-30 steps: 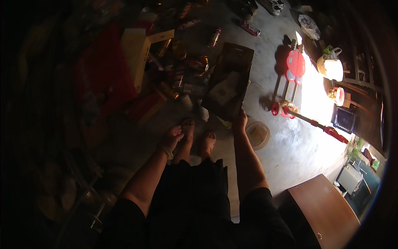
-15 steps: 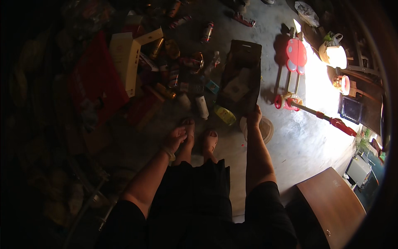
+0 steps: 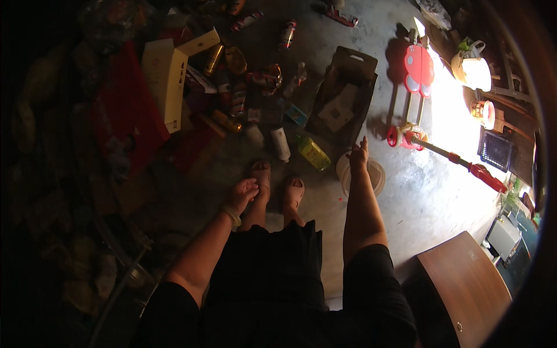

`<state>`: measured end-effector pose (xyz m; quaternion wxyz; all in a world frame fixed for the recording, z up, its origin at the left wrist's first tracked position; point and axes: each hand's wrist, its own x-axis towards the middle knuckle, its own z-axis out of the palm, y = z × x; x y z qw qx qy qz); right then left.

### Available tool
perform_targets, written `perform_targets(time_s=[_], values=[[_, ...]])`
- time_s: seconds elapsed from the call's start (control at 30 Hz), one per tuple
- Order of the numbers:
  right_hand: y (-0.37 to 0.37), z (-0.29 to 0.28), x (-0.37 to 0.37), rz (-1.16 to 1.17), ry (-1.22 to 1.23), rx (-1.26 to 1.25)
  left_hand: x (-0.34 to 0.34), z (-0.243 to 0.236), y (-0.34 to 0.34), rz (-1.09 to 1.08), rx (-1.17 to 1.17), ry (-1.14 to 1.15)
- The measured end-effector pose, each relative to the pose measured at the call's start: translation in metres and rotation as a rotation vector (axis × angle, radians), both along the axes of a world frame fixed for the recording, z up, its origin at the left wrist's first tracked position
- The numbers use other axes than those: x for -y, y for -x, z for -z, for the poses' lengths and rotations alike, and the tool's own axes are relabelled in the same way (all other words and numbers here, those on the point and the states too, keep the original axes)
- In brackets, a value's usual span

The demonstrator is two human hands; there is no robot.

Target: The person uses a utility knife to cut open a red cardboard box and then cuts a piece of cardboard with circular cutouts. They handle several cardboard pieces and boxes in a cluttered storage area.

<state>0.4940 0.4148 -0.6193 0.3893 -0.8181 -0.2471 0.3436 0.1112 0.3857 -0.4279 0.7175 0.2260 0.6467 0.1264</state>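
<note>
Yellow plastic bottle (image 3: 314,152) lies on the concrete floor (image 3: 418,197) just ahead of my feet, beside a white bottle (image 3: 281,144). My right hand (image 3: 358,154) hangs open and empty near it, above a round lid (image 3: 377,174). My left hand (image 3: 242,193) is loosely curled, holding nothing.

Left third of the floor (image 3: 441,191) lost in darkness; heaped things there beyond telling. Right hand (image 3: 358,155) seen from the back, palm and fingertips hidden, holding or empty impossible to say. Round pale lid or plate (image 3: 377,174) partly covered by that forearm. Left hand (image 3: 242,194) curled, its inside hidden. Wooden cabinet (image 3: 464,290) cut off at the lower right rim. Cans and bottles near the cardboard box (image 3: 342,93) too small and dim to identify.
</note>
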Motion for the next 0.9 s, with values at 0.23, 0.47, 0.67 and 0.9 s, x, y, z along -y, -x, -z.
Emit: perform_targets(time_s=[0.23, 0.47, 0.67, 0.9], values=[[0.034, 0.001, 0.027, -0.319, 0.303, 0.064, 0.006, -0.002, -0.005, -0.007, -0.01, 0.013], [0.141, -0.068, 0.033, -1.223, 0.384, 0.39, 0.009, -0.035, -0.012, -0.009, -0.038, -0.019], [0.203, -0.175, 0.028, -1.125, 0.196, -0.158, 0.055, -0.024, -0.006, -0.115, -0.037, -0.11], [0.23, -0.2, 0.043, -1.174, 0.196, -0.419, 0.102, -0.07, -0.005, -0.293, -0.03, -0.129]])
